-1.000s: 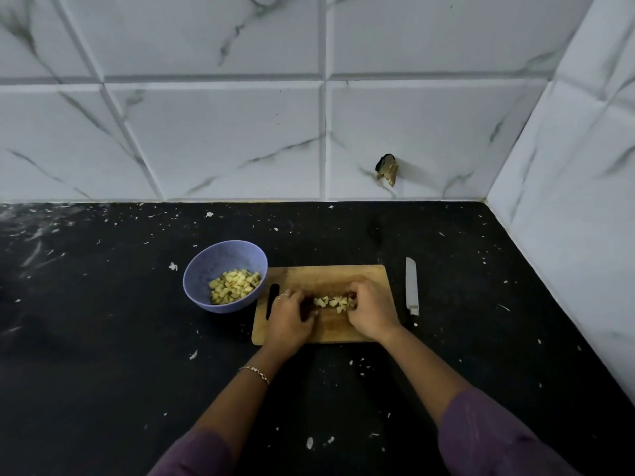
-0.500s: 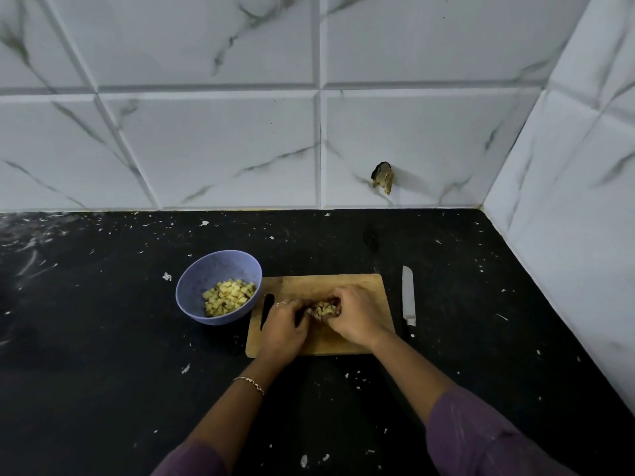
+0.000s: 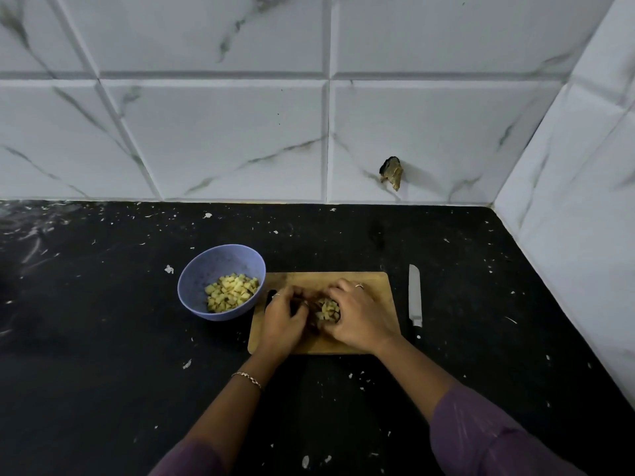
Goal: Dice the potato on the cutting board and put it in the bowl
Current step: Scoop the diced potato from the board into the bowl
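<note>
As left hand [image 3: 283, 317] and right hand [image 3: 360, 316] cup diced potato [image 3: 326, 309], knife [image 3: 415, 297] lies untouched.

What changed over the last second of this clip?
The left hand and right hand closed in toward each other, gathering the spread diced potato into one heap cupped between them on the cutting board. The bowl of dice and the knife stayed put.

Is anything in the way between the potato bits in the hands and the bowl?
Nothing visible. The left hand and right hand cup the potato pieces on the cutting board; the bowl sits just left of it. The knife lies on the other side.
</note>
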{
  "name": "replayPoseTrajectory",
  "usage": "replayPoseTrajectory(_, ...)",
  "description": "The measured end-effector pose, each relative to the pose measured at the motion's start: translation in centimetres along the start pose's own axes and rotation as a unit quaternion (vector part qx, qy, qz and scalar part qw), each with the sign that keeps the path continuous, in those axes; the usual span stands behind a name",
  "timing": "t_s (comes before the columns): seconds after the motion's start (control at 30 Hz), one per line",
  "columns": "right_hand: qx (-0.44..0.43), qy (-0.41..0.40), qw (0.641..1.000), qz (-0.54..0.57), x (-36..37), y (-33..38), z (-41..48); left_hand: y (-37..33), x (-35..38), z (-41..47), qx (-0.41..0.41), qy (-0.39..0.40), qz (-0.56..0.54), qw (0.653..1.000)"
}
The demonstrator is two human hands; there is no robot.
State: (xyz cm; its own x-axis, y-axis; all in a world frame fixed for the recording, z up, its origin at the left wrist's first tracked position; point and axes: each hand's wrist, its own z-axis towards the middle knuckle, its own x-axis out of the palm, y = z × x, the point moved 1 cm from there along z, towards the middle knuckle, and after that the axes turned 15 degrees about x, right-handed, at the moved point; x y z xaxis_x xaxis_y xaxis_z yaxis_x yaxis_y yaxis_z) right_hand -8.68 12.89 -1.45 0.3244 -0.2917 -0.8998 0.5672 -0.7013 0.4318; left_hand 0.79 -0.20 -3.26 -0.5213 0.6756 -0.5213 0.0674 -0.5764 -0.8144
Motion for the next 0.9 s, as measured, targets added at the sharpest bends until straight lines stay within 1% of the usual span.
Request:
replayPoseTrajectory(0.13, -0.044, -0.008, 0.998, -0.036, 0.6, 0.7, 0.2, 0.0, -0.1, 0.1, -0.011, -0.006, -0.017, 1.000)
replayPoseTrajectory(0.23, -0.055, -0.022, 0.998, -0.023, 0.5, 0.3, 0.3, -0.1, -0.4, 0.2, -0.002, -0.008, -0.004, 1.000)
replayPoseTrajectory(0.33, -0.053, -0.075, 0.996, -0.002, 0.2, -0.4, 0.6, -0.1, -0.7, 0.3, 0.026, -0.022, 0.031, 0.999)
replayPoseTrajectory(0.4, -0.073, -0.100, 0.992, -0.011, -0.1, -0.7, 0.6, 0.4, -0.6, 0.3, 0.050, -0.013, 0.066, 0.996)
replayPoseTrajectory(0.47, -0.101, -0.072, 0.990, -0.063, -0.1, -0.8, 0.5, 1.0, -0.2, 0.2, 0.055, 0.007, 0.094, 0.994)
replayPoseTrajectory(0.57, -0.109, -0.032, 0.984, -0.138, 0.3, -1.0, 0.6, 1.4, 0.3, -0.1, 0.047, 0.016, 0.119, 0.992)
replayPoseTrajectory(0.77, -0.150, -0.049, 0.979, -0.132, 1.0, -0.7, 1.1, 1.7, 0.4, -0.1, 0.043, 0.003, 0.086, 0.995)
replayPoseTrajectory(0.9, -0.164, -0.055, 0.976, -0.132, 1.0, -0.3, 1.7, 1.6, 0.4, -0.2, 0.042, 0.011, 0.089, 0.995)
